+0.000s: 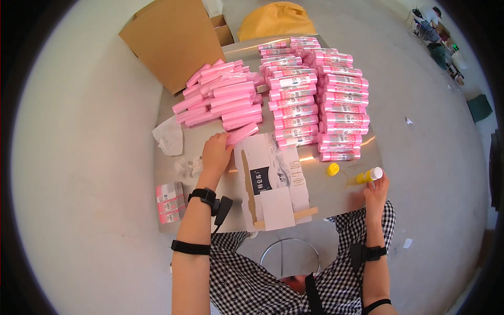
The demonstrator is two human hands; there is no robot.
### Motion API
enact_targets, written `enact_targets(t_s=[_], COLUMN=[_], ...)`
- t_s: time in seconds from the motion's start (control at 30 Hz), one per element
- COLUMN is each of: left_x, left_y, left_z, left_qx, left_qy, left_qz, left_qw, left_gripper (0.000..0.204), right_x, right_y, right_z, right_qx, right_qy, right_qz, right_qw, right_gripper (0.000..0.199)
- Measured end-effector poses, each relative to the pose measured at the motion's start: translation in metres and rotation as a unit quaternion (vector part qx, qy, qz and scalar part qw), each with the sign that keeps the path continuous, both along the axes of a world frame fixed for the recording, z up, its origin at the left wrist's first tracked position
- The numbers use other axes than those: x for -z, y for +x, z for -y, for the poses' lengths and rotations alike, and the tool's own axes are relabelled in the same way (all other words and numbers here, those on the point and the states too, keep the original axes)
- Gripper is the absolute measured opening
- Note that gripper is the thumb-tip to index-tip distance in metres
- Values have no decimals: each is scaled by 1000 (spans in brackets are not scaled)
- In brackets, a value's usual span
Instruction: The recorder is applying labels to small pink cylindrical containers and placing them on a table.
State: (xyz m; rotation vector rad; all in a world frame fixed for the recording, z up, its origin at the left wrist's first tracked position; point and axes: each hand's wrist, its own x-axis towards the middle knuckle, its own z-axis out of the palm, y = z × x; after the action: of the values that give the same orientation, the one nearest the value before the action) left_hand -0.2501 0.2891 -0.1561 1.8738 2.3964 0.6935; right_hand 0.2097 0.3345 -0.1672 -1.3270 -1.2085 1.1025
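My left hand is closed on the near end of a pink roll, which looks like a roll of plastic bags. The roll lies just beyond the upper left corner of a flattened white carton piece with a dark printed panel. At the table's right edge, my right hand has its fingers around the white end of a yellow glue stick; some of them are hidden behind it. A round yellow cap sits apart from the stick, to its left. A strip lies across the carton's near end.
Bare pink rolls are heaped at the far left, and labelled rolls stand stacked to the right. A stack of printed labels rests at the table's left edge, near crumpled white paper. Behind are a cardboard box and a yellow bag.
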Motion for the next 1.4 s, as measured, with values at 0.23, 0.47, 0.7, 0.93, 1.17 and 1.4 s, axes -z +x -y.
enact_targets(t_s=[0.23, 0.47, 0.7, 0.93, 1.17, 1.4], left_x=[-75, -138, -161, -171, -172, -171], left_y=[81, 240, 286, 267, 274, 280], left_z=[101, 243, 282, 294, 303, 305], left_qx=[-76, -84, -1, 66, 77, 101], left_qy=[-73, -31, -43, -4, 10, 39], left_qz=[439, 841, 788, 753, 696, 597], left_qw=[892, 533, 614, 655, 714, 795], left_gripper=[35, 37, 36, 43, 38, 42], right_x=[-103, -165, -194, -215, -225, -217], right_y=[-9, -53, -45, -19, -15, -20], right_z=[90, 188, 226, 244, 247, 251], right_qx=[89, -280, -357, -468, -445, -420], right_qy=[132, -129, -213, -87, -18, -25], right_qz=[69, -153, -123, 29, 36, -29], right_qw=[985, 939, 901, 879, 895, 907], right_gripper=[58, 51, 43, 45, 45, 17])
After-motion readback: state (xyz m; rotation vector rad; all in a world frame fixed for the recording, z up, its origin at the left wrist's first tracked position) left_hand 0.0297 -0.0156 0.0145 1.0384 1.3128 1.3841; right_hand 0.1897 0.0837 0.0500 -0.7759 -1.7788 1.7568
